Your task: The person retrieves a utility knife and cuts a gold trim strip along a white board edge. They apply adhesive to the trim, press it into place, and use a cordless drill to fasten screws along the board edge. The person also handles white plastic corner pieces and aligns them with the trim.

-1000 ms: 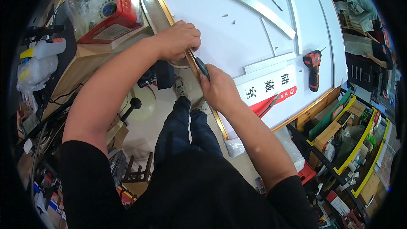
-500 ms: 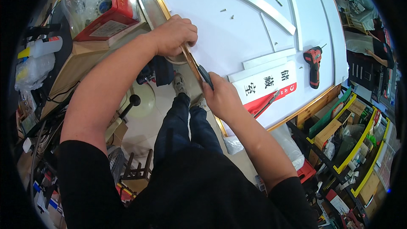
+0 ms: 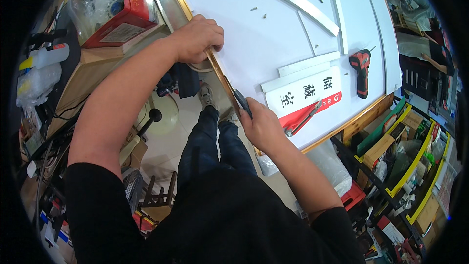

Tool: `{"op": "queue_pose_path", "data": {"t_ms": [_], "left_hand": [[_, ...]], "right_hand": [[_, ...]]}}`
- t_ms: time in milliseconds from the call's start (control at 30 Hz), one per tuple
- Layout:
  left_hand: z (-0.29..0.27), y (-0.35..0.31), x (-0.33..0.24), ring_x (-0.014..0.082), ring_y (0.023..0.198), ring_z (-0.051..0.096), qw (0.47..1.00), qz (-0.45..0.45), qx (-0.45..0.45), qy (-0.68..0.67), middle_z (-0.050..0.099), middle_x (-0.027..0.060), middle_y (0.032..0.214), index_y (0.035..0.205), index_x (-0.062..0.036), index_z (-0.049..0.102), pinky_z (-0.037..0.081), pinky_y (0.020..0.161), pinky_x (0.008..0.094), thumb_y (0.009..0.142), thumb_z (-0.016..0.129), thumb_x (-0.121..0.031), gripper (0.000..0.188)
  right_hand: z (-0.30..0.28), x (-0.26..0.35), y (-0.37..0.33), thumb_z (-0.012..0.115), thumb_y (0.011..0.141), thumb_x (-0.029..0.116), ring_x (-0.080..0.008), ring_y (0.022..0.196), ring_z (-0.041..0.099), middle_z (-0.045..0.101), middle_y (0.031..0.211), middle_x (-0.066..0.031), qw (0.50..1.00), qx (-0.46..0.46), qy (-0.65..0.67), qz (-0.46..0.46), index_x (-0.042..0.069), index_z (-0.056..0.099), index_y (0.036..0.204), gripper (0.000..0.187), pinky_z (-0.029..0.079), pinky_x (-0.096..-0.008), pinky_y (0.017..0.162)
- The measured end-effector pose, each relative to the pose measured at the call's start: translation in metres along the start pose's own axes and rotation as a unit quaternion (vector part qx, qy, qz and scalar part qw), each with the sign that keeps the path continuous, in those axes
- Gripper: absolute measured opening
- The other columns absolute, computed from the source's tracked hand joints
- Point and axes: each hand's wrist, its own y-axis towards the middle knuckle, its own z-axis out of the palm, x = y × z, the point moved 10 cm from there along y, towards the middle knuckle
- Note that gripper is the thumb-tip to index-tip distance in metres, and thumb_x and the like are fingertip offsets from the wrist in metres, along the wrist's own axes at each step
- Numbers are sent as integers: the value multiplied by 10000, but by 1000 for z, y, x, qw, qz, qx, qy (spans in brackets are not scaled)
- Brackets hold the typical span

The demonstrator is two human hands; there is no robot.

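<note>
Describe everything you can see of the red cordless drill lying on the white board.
The cordless drill is red with black parts, a compact pistol shape that looks like plastic. It lies flat on its side on the white board, near the board's far right edge, chuck end with a thin bit pointing away from the person. No hand touches it; white strips and a red-and-white sign lie to its left.

Bright, even light; sharp centre, fisheye-bent edges, black rim.

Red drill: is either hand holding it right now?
No. The red drill lies alone on the white board, away from the left hand and right hand.
</note>
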Motion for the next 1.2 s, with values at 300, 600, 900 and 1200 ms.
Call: {"op": "queue_pose_path", "data": {"t_ms": [300,600,900,1200], "left_hand": [[1,0,1,258,1046,610,1000,4,-2,0,661,3,962,877,-137,675,428,953,419,711,729,5,225],[0,0,1,241,1061,617,1000,-9,0,5,674,-17,958,878,-145,705,431,953,415,714,715,24,235],[-1,0,2,248,1073,613,1000,-12,-4,-3,674,-12,962,877,-146,705,433,964,417,701,721,19,242],[-7,-11,7,309,1250,559,999,-17,-38,6,641,71,1235,1211,-138,659,417,1088,461,699,797,-40,540]], "right_hand": [[3,-7,-13,610,1013,213,-491,898,659,687,939,-287,1000,-3,-20,-7,3,600,1180,269,519,-555,786],[4,-12,-19,599,1019,209,-492,919,661,691,968,-288,1000,0,-16,11,6,603,1210,278,524,-553,801],[3,-16,-24,596,1019,206,-498,941,660,692,1000,-300,1000,5,-10,19,6,600,1234,293,527,-556,814],[-23,1,-20,613,996,185,-493,928,675,692,984,-288,996,-76,44,-2,-13,598,1207,290,539,-556,822]]}}
